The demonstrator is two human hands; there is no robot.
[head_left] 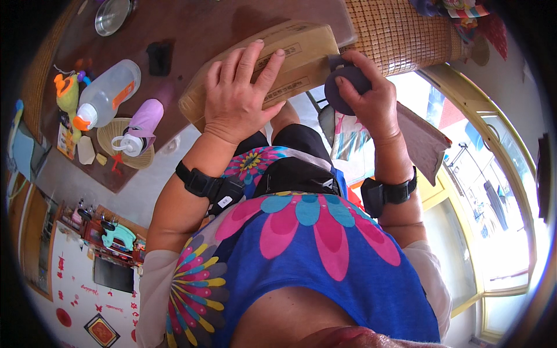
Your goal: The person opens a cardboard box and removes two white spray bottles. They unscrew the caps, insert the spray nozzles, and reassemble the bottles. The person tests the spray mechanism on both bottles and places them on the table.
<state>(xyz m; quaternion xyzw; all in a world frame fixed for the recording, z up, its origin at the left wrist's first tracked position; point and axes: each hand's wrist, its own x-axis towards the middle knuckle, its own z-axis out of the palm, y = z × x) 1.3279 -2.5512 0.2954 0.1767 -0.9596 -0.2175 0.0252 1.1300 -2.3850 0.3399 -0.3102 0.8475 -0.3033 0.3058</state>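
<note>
Brown table [197,32] stretches beyond the left hand [239,95], which lies spread on a cardboard box [304,55]; right of it, the right hand [373,95] grips a dark disc [336,97].

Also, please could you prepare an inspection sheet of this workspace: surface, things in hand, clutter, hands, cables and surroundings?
Surface: brown table, cluttered mainly at the left.
Job's things: cardboard box; dark round disc, roll-like, at the box's right end.
Clutter: clear bottle, lilac bottle, woven basket, metal bowl, all on the table.
Hands: left hand spread on the box; right hand grips the disc.
Cables: nothing seen.
Surroundings: slatted brown mat beyond; yellow-framed door at right.
</note>
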